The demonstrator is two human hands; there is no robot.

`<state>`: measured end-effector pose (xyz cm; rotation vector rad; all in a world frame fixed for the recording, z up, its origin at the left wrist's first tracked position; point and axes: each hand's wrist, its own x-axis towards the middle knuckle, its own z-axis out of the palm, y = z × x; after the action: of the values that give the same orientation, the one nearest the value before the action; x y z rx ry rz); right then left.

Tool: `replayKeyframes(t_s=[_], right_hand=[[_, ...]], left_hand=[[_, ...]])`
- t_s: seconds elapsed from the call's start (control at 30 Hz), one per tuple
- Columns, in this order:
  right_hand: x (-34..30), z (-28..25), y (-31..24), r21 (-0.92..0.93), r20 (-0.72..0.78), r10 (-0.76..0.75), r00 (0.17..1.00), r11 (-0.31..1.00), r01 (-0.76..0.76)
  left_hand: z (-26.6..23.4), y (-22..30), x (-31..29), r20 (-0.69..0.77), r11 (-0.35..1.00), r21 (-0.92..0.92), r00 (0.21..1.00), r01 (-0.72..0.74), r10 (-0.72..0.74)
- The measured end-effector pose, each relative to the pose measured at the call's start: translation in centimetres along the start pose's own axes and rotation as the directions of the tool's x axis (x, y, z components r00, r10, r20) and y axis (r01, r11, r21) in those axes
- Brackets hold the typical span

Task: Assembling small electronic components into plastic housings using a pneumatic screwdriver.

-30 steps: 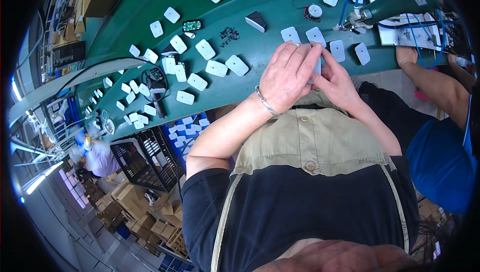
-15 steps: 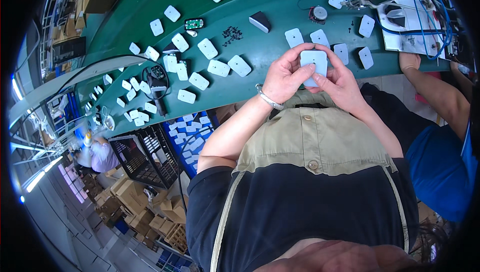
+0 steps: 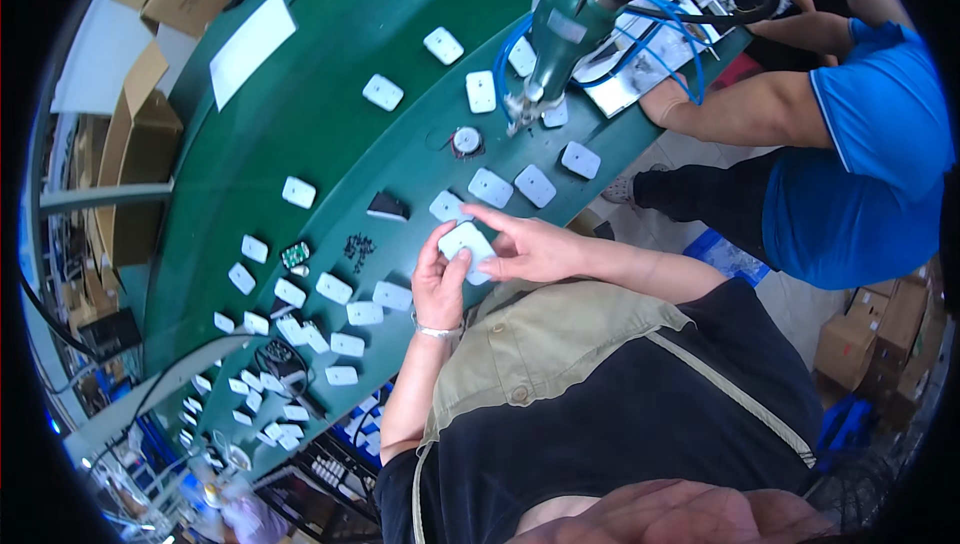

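Note:
A white rounded-square plastic case [image 3: 462, 238] is between my two hands, close in front of my body and over the near edge of the green bench. My left hand [image 3: 437, 289], with a bracelet at its wrist, grips the case with the thumb pressed on its face. On the case's other side, my right hand [image 3: 532, 247] holds its edge between thumb and fingers. Whatever is under the case is hidden. Just beyond lies another white case [image 3: 449, 206]. A dark wedge-shaped part with a white face [image 3: 388, 207] and a pile of small black pieces [image 3: 359, 250] lie beyond my left hand.
Several white cases [image 3: 334, 289] are spread over the green bench [image 3: 330, 134]. A round part with wires [image 3: 466, 142] and a green circuit board [image 3: 295, 255] lie among them. A green machine with blue hoses [image 3: 565, 39] stands far right, beside a co-worker in blue [image 3: 850, 164].
My view has turned right, so the bench now slants and more of the co-worker and machine shows. Both hands still hold the white case, which looks tilted now.

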<state>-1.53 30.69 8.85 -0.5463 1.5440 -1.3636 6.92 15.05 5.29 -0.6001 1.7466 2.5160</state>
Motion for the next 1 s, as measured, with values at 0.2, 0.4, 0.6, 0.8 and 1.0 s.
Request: replayKeyframes(t_s=[0.2,0.4,0.6,0.8,1.0], right_hand=[[-3.7,-6.0,-3.2,-0.205,-0.764,-0.423,0.488,0.875,0.438],[-0.1,-10.7,-6.8,-0.241,-0.489,-0.59,0.643,0.799,0.55],[3.5,-11.2,-6.0,-0.119,-0.243,-0.663,0.708,0.745,0.656],[5.1,-6.8,-4.1,0.039,-0.107,-0.632,0.767,0.769,0.639],[6.3,-4.3,-5.5,0.27,0.351,-0.68,0.643,0.731,0.626]], left_hand=[[-0.9,-0.1,0.0,-0.145,0.996,-0.087,0.989,0.03,-0.043],[-0.9,-1.3,0.7,-0.182,0.99,-0.124,0.98,0.06,-0.082],[-2.8,-3.6,-0.4,-0.226,0.981,-0.116,0.957,0.156,-0.179],[-4.2,-6.9,-2.3,-0.376,0.966,-0.197,0.896,0.17,-0.235],[-4.6,-8.6,-2.7,-0.367,0.955,-0.206,0.888,0.212,-0.277]])
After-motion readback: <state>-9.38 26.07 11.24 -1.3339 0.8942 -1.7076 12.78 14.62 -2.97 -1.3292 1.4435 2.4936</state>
